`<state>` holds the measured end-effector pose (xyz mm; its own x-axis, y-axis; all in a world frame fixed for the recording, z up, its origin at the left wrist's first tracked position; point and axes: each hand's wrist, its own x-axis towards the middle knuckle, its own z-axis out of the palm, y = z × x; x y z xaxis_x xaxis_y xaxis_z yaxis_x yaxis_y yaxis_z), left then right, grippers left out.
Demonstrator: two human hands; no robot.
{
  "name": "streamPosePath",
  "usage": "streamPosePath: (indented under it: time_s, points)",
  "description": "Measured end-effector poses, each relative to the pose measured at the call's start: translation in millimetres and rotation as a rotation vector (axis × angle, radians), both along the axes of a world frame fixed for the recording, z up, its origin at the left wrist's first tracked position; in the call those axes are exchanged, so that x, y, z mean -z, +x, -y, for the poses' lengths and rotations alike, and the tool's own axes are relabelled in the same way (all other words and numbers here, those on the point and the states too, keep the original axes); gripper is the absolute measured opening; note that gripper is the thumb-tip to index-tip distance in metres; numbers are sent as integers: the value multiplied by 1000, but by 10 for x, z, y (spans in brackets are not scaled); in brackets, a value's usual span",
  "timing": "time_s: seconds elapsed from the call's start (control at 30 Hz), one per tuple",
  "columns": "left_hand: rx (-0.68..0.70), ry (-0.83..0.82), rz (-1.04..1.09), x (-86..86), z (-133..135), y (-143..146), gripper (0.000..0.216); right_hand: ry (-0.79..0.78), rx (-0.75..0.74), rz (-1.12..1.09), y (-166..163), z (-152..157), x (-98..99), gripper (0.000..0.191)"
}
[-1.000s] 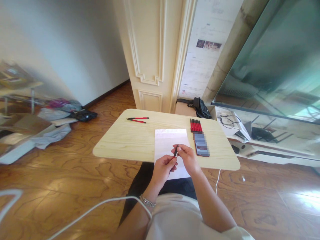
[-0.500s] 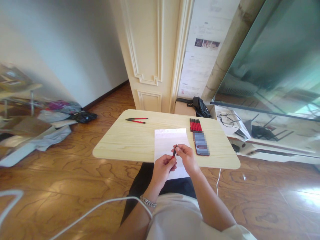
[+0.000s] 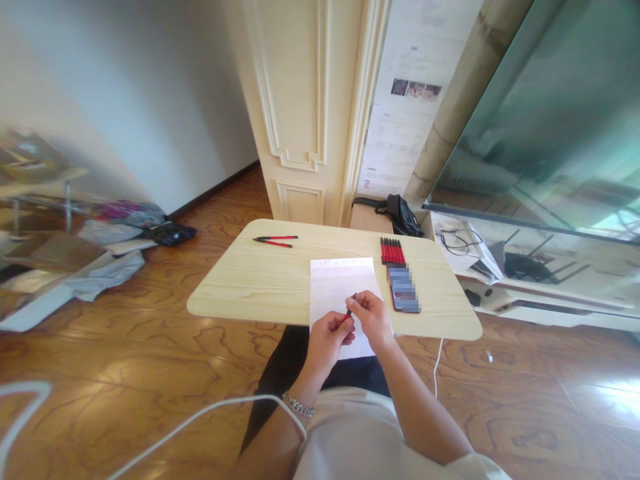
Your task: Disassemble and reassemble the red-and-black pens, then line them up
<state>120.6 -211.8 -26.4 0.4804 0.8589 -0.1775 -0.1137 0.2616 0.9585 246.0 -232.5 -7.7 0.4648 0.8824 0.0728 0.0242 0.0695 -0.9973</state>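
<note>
Over the lower part of a white sheet of paper (image 3: 333,283), both my hands grip one red and black pen (image 3: 349,312). My left hand (image 3: 327,339) is closed around its red lower part. The fingers of my right hand (image 3: 373,318) pinch the black upper end, hiding some of it. Two more red and black pens (image 3: 276,241) lie at the left of the table, their black tips close together. A tight row of several such pens (image 3: 393,251) sits at the right, just above a phone-like object (image 3: 403,290) whose face is blurred out.
The pale wooden table (image 3: 250,287) has rounded corners. A white cable (image 3: 200,408) crosses by my left forearm. A black bag (image 3: 400,215) rests behind the table, beside a white TV cabinet (image 3: 550,308). Bags and cardboard (image 3: 60,257) are piled at the left.
The view has shifted very slightly. My right fingers have moved a little on the pen's black end, covering more of it. The other pens, paper and phone-like object stay in place.
</note>
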Motion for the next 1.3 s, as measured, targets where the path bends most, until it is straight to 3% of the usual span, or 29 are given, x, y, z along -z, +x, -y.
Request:
streamPosePath:
  time_s: [0.2, 0.43, 0.6, 0.83, 1.0, 1.3]
  points:
    - [24, -20, 59, 11, -18, -4, 33, 28, -116, -121, 1, 20, -25, 32]
    - [-2, 43, 33, 41, 10, -3, 30, -3, 35, -53, -4, -6, 45, 24]
    - [9, 4, 39, -1, 5, -12, 32, 21, -79, -132, -18, 23, 1, 31]
    - [-29, 53, -24, 19, 24, 0, 31, 27, 76, -76, -10, 2, 82, 22]
    - [6, 14, 23, 23, 28, 1, 31, 28, -49, -151, -7, 14, 43, 28]
    - [-76, 161, -81, 33, 57, 1, 29, 11, 58, -118, -25, -1, 81, 23]
